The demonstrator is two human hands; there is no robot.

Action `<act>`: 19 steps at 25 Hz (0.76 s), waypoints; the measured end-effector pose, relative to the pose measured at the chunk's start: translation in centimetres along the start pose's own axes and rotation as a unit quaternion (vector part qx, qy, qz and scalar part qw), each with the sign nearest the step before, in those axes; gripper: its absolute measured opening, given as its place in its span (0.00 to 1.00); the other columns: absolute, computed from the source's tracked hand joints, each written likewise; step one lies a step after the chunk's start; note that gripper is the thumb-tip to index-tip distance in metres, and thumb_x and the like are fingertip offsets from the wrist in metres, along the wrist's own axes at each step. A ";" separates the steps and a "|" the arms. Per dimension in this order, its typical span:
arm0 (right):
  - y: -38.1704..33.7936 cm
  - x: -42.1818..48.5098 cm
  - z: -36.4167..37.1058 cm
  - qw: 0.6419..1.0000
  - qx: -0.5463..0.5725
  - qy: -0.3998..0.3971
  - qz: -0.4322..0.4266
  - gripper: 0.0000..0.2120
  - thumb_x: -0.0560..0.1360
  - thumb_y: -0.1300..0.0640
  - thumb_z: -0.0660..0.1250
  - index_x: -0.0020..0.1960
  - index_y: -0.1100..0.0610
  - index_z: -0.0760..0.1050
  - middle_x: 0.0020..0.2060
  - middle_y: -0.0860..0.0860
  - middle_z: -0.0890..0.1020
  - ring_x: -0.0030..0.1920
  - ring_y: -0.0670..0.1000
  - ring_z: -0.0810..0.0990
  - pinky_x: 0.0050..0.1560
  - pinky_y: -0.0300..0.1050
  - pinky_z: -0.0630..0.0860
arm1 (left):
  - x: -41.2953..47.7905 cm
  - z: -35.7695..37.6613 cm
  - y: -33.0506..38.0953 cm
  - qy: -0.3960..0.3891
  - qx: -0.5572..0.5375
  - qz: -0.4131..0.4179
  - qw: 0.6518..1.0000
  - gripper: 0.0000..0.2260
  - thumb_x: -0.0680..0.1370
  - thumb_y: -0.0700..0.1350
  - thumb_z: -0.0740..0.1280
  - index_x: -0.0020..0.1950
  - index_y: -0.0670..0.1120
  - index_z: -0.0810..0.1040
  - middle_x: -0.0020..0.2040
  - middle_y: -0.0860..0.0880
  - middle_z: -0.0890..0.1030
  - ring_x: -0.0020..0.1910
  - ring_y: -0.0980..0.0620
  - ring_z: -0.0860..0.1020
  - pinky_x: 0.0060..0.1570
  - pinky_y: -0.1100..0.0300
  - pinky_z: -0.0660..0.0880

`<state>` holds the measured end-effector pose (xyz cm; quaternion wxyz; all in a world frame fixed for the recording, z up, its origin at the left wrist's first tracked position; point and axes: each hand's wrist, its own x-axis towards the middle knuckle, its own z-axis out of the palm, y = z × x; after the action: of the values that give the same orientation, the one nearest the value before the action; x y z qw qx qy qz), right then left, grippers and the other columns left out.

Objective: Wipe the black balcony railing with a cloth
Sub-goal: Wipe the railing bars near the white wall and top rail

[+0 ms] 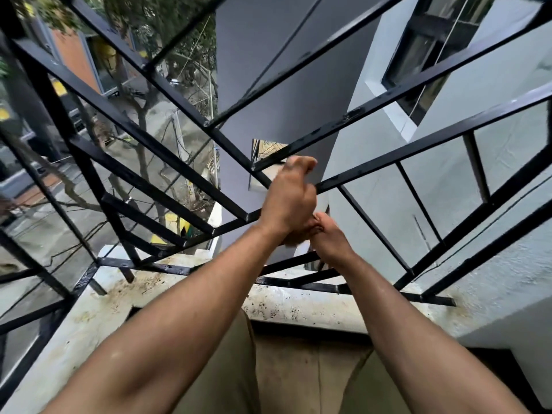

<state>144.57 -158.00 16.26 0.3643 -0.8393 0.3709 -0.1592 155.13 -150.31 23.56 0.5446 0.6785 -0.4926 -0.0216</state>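
The black balcony railing (418, 146) is a grid of square metal bars that meets in a corner straight ahead. My left hand (288, 198) is clenched in a fist around a horizontal bar right at that corner. Just below it, my right hand (330, 240) has its fingers curled shut and touches the underside of my left wrist. A small brownish, blurred scrap that looks like the cloth (294, 239) shows between the two hands, pinched by my right fingers. Most of it is hidden by my hands.
A stained concrete ledge (298, 306) runs under the railing's base bar. A white wall with a dark window (430, 55) stands to the right, a grey wall ahead. Trees and a street lie far below on the left. My legs are at the bottom.
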 end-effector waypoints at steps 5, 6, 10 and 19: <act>-5.8 -0.5 1.1 0.972 0.201 0.014 0.119 0.12 0.69 0.57 0.61 0.44 0.59 0.82 0.37 0.63 0.84 0.37 0.61 0.84 0.38 0.55 0.82 | 1.3 0.2 0.8 -0.190 -0.119 -0.163 0.961 0.18 0.83 0.53 0.55 0.69 0.49 0.73 0.66 0.48 0.77 0.65 0.51 0.73 0.65 0.54 0.68; -7.0 -0.8 1.3 0.956 0.274 0.027 0.105 0.11 0.74 0.60 0.61 0.48 0.62 0.81 0.36 0.65 0.82 0.35 0.61 0.82 0.34 0.53 0.80 | 1.7 -0.3 0.9 -0.189 -0.165 -0.193 0.949 0.17 0.83 0.56 0.55 0.65 0.50 0.74 0.64 0.50 0.78 0.62 0.53 0.74 0.62 0.54 0.68; -5.4 -2.2 2.2 0.991 0.099 0.069 -0.059 0.10 0.72 0.63 0.64 0.52 0.55 0.75 0.44 0.50 0.81 0.44 0.50 0.80 0.39 0.43 0.79 | 2.2 -0.6 0.3 -0.202 -0.257 -0.276 0.904 0.22 0.84 0.62 0.53 0.69 0.51 0.74 0.67 0.52 0.77 0.67 0.55 0.73 0.66 0.52 0.65; -2.0 -5.0 -6.4 0.692 0.669 0.258 0.085 0.05 0.76 0.60 0.64 0.44 0.57 0.78 0.36 0.52 0.82 0.42 0.51 0.82 0.49 0.46 0.80 | 3.1 -0.1 0.4 -0.233 -0.157 -0.250 0.927 0.27 0.84 0.63 0.50 0.68 0.46 0.76 0.68 0.46 0.76 0.68 0.49 0.71 0.67 0.52 0.62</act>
<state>138.74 -156.52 22.06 0.7314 -0.2648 0.3154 -0.5436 156.51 -152.35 25.45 0.4909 0.6614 -0.4106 -0.3912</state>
